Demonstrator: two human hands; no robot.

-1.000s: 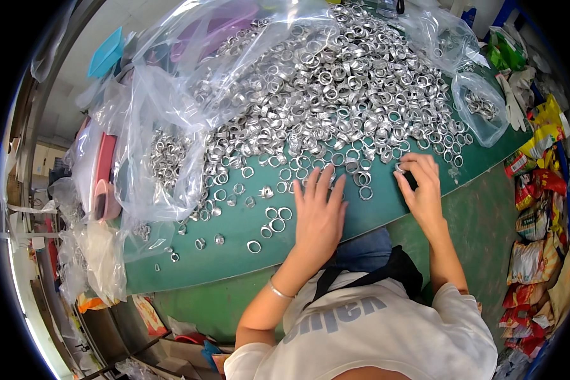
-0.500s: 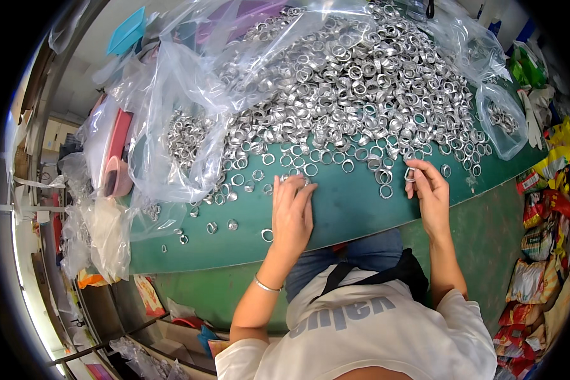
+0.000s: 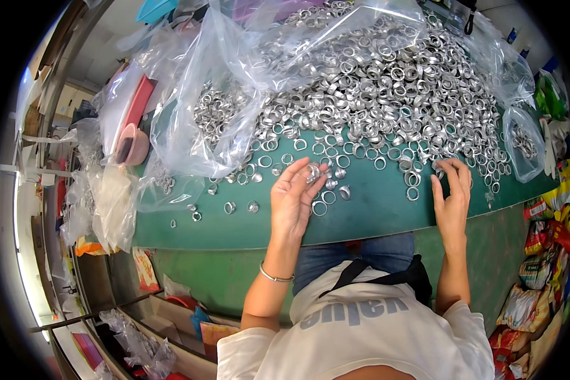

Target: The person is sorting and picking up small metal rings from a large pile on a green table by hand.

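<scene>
My left hand (image 3: 289, 201) is lifted over the front of the table, palm partly turned up. Its curled fingers hold a silver-coloured metal ring (image 3: 312, 172); whether more rings lie behind it I cannot tell. Several loose rings (image 3: 320, 208) lie on the green tabletop just right of this hand. At the front edge of the big ring heap (image 3: 392, 95), my right hand (image 3: 453, 196) rests with bent fingers. Its thumb and index finger close around a small ring (image 3: 438, 170), partly hidden by the fingertips.
Clear plastic bags (image 3: 190, 145) cover the heap's left side, some with rings inside. Another bag of rings (image 3: 524, 145) hangs at the table's right edge. A pink scoop (image 3: 133, 145) stands at the left. Stray rings (image 3: 230, 207) dot the green table (image 3: 234, 234).
My left hand has risen from the tabletop and turned its palm upward, a ring now showing in its fingers. The rings beneath it are uncovered. The view has shifted; my right hand stays near the same spot.
</scene>
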